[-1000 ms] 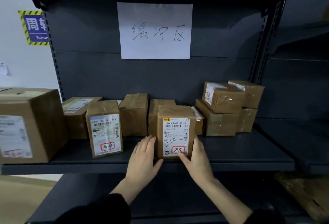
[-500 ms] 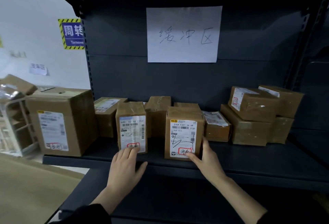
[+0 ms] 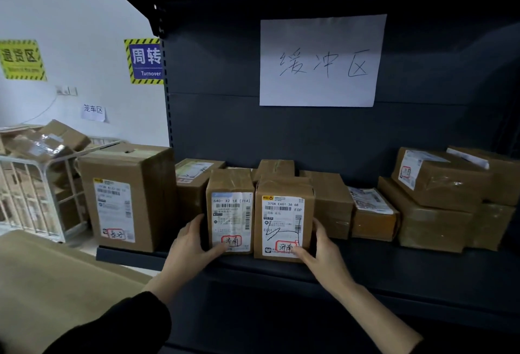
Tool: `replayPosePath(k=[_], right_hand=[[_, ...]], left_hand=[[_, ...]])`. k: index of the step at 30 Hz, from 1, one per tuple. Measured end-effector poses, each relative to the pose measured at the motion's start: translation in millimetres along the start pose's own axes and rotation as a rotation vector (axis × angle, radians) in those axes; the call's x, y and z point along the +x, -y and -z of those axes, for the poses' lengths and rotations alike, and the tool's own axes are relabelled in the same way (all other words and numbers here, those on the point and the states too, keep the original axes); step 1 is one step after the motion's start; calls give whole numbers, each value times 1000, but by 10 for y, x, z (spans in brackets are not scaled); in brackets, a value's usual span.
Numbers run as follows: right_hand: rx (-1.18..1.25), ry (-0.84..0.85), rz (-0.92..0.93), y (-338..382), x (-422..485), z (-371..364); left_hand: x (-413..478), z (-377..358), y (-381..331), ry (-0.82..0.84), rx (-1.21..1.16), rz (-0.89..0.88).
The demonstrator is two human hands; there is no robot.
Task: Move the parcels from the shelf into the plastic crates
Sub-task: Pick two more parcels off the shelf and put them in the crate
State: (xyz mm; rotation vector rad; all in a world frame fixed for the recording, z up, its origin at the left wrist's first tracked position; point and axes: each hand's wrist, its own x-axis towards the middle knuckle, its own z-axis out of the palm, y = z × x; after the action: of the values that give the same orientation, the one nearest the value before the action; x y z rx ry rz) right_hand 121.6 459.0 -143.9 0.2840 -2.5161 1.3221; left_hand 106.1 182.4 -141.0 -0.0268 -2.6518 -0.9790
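Observation:
Two upright brown parcels with white labels stand side by side at the front of the dark shelf (image 3: 394,266). My left hand (image 3: 191,244) grips the left parcel (image 3: 230,210) by its left side, thumb across the lower front. My right hand (image 3: 320,249) grips the right parcel (image 3: 284,218) by its right side, thumb on the lower label. The two parcels touch or nearly touch each other. No plastic crate is in view.
A large carton (image 3: 123,196) stands at the shelf's left end. Several smaller parcels sit behind and to the right, with a stack (image 3: 439,199) at the far right. A white wire cage cart (image 3: 36,190) full of boxes stands left of the shelf. A paper sign (image 3: 320,61) hangs on the back panel.
My left hand moved from the right parcel to the left parcel and now grips its side. The right parcel has slid left next to it. The camera has turned left.

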Motion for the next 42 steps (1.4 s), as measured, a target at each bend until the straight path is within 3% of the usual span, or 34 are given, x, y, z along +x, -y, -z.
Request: replayPosePath(k=[5, 14, 35, 42], right_hand=[[23, 49, -21, 13, 42, -33], [95, 73, -36, -15, -12, -23], [247, -35, 183, 406, -451, -118], [338, 35, 239, 721, -549, -402]], left_hand=[[93, -26, -80, 130, -286, 10], [-27, -81, -60, 55, -443, 60], [-919, 485, -277, -122, -562, 59], [-1227, 866, -134, -215, -542, 91]])
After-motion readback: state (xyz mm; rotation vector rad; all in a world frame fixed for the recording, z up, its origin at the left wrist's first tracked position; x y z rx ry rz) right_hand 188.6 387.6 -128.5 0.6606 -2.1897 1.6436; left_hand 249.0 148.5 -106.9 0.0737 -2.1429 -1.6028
